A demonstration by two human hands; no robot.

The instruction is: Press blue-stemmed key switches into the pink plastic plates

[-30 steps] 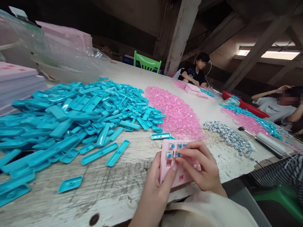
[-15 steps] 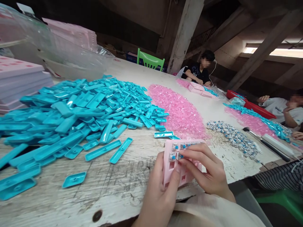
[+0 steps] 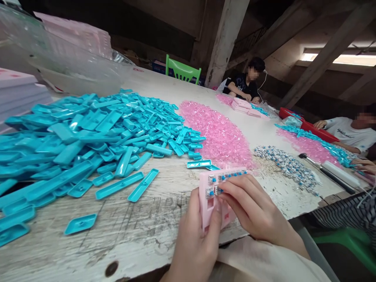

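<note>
My left hand [image 3: 197, 231] is closed around the near left side of a pink keyboard case [image 3: 203, 207], its thumb pressed on the front face. The case is tilted up above the table edge. Blue-topped key switches [image 3: 212, 179] fill the upper row of square cutouts, and a few sit in the row below. Between thumb and fingertips, my right hand [image 3: 258, 205] pinches a key switch [image 3: 219, 190] at a second-row cutout. The right fingers partly hide that switch and the right part of the case.
A big heap of turquoise keycaps [image 3: 96, 125] covers the left side of the worn white table [image 3: 152, 235]. Beyond the case lie pink clear keycaps [image 3: 217, 133] and loose key switches [image 3: 284, 166]. Stacked pink cases [image 3: 20, 94] stand far left. Two people sit across and to the right.
The view has shifted slightly, so the table things appear further left. My right fingers stay at the same second-row switch, with the hand turned a little; the left hand keeps its hold.
</note>
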